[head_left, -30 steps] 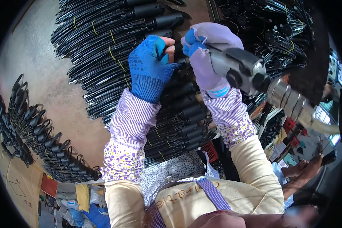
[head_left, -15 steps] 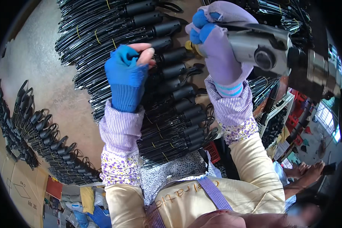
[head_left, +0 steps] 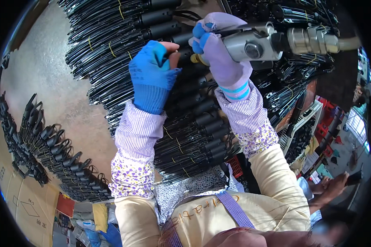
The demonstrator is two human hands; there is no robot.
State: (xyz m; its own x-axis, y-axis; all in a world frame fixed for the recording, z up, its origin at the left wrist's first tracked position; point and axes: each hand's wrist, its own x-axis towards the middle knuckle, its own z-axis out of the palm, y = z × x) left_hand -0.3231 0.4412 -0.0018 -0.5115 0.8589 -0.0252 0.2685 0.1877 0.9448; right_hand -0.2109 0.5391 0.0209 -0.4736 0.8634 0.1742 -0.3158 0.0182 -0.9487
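My right hand (head_left: pixel 228 61), in a purple glove with blue fingertips, is wrapped round a grey metal air tool (head_left: pixel 251 46). A hose coupling shows at the tool's right end, and its brass tip (head_left: pixel 198 59) points left. Just left of that tip is my left hand (head_left: pixel 154 76), in a blue glove with bare thumb and finger ends. Its fingers are closed; what sits between them, if anything, is hidden. Both hands are over a row of black folding umbrella frames (head_left: pixel 111 61) with black handles (head_left: pixel 156 17), beside one handle near the tip.
More bundled umbrella frames (head_left: pixel 292 14) lie at the far right. Others with wrist loops (head_left: pixel 66 152) line the table's (head_left: pixel 82 123) left edge. A cardboard box (head_left: pixel 29 206) stands lower left. A white rack (head_left: pixel 303 119) is at right, and another person's hand (head_left: pixel 336 187) shows lower right.
The air tool in my right hand has moved left, and my left hand has moved right, so the tip and fingers are closer. The hose coupling has swung more level.
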